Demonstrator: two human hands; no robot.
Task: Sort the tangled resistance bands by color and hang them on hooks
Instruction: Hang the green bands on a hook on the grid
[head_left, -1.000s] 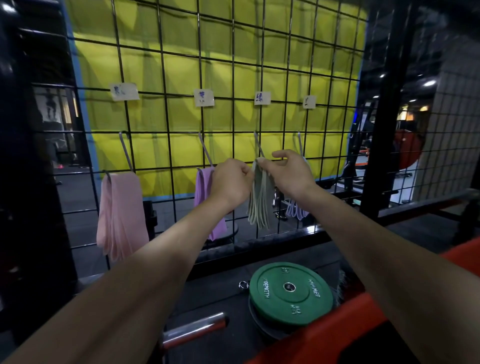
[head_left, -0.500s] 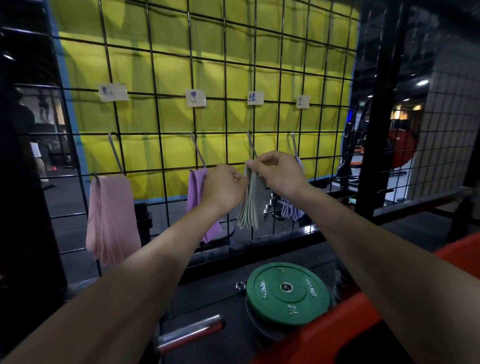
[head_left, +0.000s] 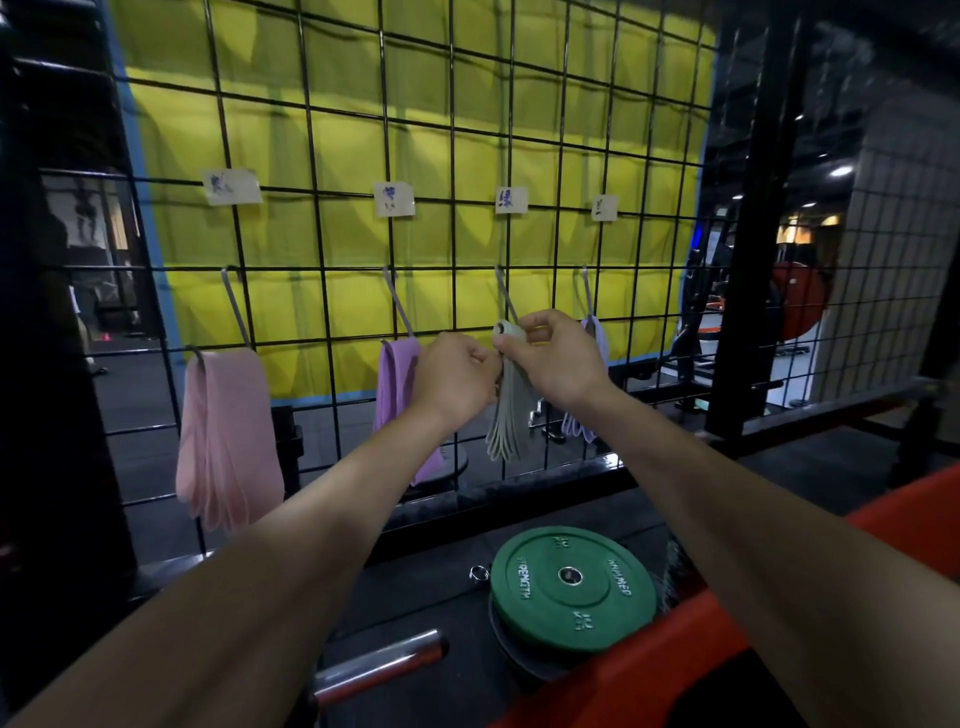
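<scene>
Green bands (head_left: 506, 415) dangle at the third hook (head_left: 506, 299); right hand (head_left: 558, 358) pinches their top loop, left hand (head_left: 454, 384) curled against them, its grip hidden.

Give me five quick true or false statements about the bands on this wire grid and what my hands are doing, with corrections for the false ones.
1. Both hands hold the grey-green bands at the third hook. True: the left hand grips them lower down and the right hand pinches their top.
2. The pink bands hang on the leftmost hook. True.
3. The purple bands hang to the right of the grey-green ones. False: they hang to their left.
4. The weight plate below is red. False: it is green.
5. Four paper labels are fixed to the wire grid above the hooks. True.
</scene>
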